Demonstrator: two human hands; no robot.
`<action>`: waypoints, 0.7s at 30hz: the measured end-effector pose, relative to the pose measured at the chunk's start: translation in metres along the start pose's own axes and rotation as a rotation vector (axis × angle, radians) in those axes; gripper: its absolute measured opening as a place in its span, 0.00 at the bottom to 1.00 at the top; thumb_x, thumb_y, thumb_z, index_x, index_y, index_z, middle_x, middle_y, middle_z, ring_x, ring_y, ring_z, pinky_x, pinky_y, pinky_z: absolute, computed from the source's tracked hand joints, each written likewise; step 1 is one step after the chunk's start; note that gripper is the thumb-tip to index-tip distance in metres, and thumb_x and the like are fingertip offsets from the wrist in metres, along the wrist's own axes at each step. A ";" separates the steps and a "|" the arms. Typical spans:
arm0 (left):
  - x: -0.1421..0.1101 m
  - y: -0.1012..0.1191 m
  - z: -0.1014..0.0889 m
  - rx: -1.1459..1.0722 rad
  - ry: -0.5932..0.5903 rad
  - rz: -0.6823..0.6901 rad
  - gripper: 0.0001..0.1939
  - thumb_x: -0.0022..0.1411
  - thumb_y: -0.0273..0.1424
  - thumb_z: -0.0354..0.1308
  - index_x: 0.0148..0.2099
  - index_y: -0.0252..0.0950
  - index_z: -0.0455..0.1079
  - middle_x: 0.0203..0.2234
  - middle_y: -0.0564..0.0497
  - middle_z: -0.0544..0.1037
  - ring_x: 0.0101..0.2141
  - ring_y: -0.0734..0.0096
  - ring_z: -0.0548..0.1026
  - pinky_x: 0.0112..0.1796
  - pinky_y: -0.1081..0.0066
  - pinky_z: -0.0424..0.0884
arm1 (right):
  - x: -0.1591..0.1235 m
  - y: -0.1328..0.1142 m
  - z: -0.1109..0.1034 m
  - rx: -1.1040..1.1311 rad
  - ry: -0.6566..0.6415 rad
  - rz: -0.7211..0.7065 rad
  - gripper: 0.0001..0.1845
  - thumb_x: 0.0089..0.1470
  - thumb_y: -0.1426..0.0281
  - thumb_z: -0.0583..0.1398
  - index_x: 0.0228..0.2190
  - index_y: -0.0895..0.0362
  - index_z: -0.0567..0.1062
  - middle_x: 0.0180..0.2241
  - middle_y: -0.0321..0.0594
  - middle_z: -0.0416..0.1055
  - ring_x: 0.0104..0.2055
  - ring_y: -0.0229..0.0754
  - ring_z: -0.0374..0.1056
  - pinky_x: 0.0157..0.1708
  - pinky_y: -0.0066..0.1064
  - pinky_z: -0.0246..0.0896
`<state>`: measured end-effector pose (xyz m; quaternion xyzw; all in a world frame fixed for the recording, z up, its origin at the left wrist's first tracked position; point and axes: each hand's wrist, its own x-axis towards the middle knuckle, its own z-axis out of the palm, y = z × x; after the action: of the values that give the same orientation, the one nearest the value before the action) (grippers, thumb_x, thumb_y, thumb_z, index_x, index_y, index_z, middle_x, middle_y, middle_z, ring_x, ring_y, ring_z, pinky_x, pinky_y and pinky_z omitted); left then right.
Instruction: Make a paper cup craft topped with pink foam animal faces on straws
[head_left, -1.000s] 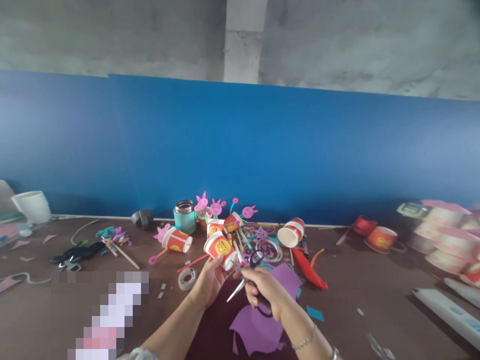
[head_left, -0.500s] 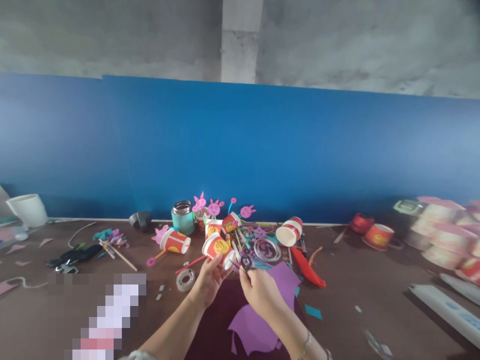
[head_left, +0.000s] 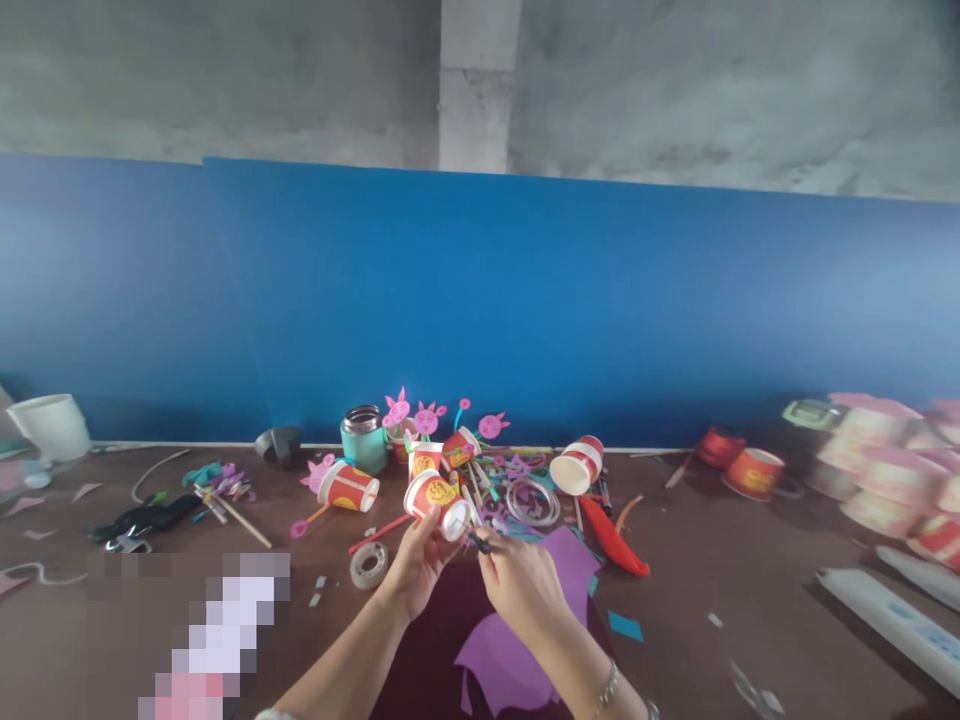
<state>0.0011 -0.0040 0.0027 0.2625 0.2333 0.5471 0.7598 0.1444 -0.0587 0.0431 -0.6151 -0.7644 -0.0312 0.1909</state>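
Observation:
My left hand (head_left: 421, 562) is closed around a red and white paper cup (head_left: 435, 497) with a yellow print, tilted so its white end turns toward my right hand. My right hand (head_left: 519, 572) grips black-handled scissors (head_left: 480, 543), their tip at that white end; whether the blades pass through the cup I cannot tell. Close behind stand more printed cups, and pink paper animal faces (head_left: 427, 418) on stems. A roll of clear tape (head_left: 369, 565) lies left of my left hand. Under my right forearm is purple paper (head_left: 506, 660).
A teal jar (head_left: 364, 440) and a cup on its side (head_left: 348, 487) stand at the back left. Right of centre lie another tipped cup (head_left: 577, 466) and a red strip (head_left: 615, 540). Stacked cups (head_left: 874, 470) and a power strip (head_left: 892, 625) are far right.
The scissors have turned in my right hand, so their handle ring shows less now. The cup stays in my left hand, almost unmoved. The whole view has shifted slightly.

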 end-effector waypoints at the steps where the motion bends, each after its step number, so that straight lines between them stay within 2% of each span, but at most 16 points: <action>1: -0.001 0.000 0.001 0.004 0.002 0.010 0.16 0.55 0.34 0.62 0.45 0.31 0.71 0.39 0.45 0.79 0.40 0.63 0.77 0.41 0.69 0.74 | 0.000 0.000 0.001 0.024 -0.004 0.018 0.14 0.56 0.75 0.51 0.37 0.54 0.75 0.27 0.41 0.77 0.26 0.41 0.72 0.22 0.27 0.48; 4: -0.002 -0.001 0.002 0.015 0.005 0.039 0.21 0.53 0.33 0.63 0.49 0.33 0.68 0.42 0.44 0.78 0.44 0.60 0.75 0.45 0.64 0.72 | 0.003 0.001 0.009 0.226 -0.041 0.158 0.16 0.57 0.71 0.50 0.22 0.58 0.71 0.19 0.42 0.72 0.22 0.40 0.69 0.21 0.26 0.49; 6: -0.003 -0.002 0.002 0.022 -0.007 0.054 0.23 0.53 0.33 0.63 0.51 0.35 0.67 0.43 0.44 0.78 0.45 0.59 0.75 0.46 0.63 0.70 | 0.006 0.002 0.014 0.530 -0.126 0.299 0.19 0.58 0.68 0.49 0.17 0.57 0.64 0.11 0.34 0.62 0.15 0.36 0.62 0.17 0.25 0.48; 8: -0.004 -0.003 0.001 0.024 -0.036 0.073 0.24 0.53 0.32 0.63 0.53 0.36 0.65 0.43 0.45 0.78 0.45 0.59 0.74 0.47 0.62 0.69 | 0.009 0.003 0.017 0.895 -0.242 0.423 0.18 0.57 0.64 0.49 0.18 0.54 0.58 0.08 0.26 0.52 0.09 0.32 0.53 0.14 0.24 0.46; 10: -0.004 -0.004 0.001 0.021 -0.064 0.088 0.24 0.54 0.32 0.62 0.54 0.36 0.64 0.43 0.45 0.77 0.45 0.59 0.74 0.48 0.62 0.68 | 0.011 0.003 0.017 1.179 -0.328 0.512 0.16 0.55 0.62 0.52 0.19 0.54 0.57 0.08 0.22 0.49 0.08 0.30 0.49 0.12 0.23 0.45; 13: -0.005 -0.003 0.002 0.014 -0.096 0.095 0.24 0.54 0.33 0.62 0.54 0.36 0.64 0.44 0.45 0.77 0.46 0.58 0.74 0.48 0.61 0.67 | 0.012 0.005 0.012 1.415 -0.426 0.599 0.12 0.53 0.63 0.54 0.23 0.55 0.61 0.09 0.20 0.50 0.08 0.29 0.49 0.12 0.22 0.47; 16: -0.006 -0.002 0.004 0.013 -0.110 0.094 0.23 0.55 0.32 0.61 0.53 0.35 0.65 0.44 0.44 0.77 0.46 0.58 0.73 0.48 0.61 0.67 | 0.012 0.008 0.008 1.641 -0.525 0.748 0.09 0.56 0.69 0.51 0.27 0.58 0.66 0.09 0.21 0.49 0.09 0.28 0.48 0.13 0.21 0.47; 18: -0.006 -0.001 0.004 0.012 -0.100 0.079 0.23 0.55 0.33 0.61 0.52 0.34 0.65 0.44 0.44 0.77 0.46 0.58 0.73 0.48 0.61 0.67 | 0.013 0.012 0.008 1.844 -0.618 0.838 0.11 0.58 0.72 0.48 0.29 0.59 0.68 0.10 0.21 0.47 0.09 0.27 0.46 0.14 0.20 0.45; 21: -0.004 0.000 0.002 0.003 -0.069 0.055 0.21 0.54 0.35 0.62 0.50 0.35 0.67 0.43 0.44 0.77 0.46 0.58 0.73 0.47 0.62 0.67 | 0.014 0.016 0.010 2.111 -0.757 0.895 0.15 0.60 0.72 0.46 0.30 0.61 0.70 0.10 0.21 0.45 0.09 0.26 0.45 0.14 0.19 0.41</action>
<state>0.0010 -0.0083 0.0041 0.2887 0.2004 0.5580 0.7518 0.1546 -0.0392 0.0358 -0.3368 -0.1401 0.8599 0.3571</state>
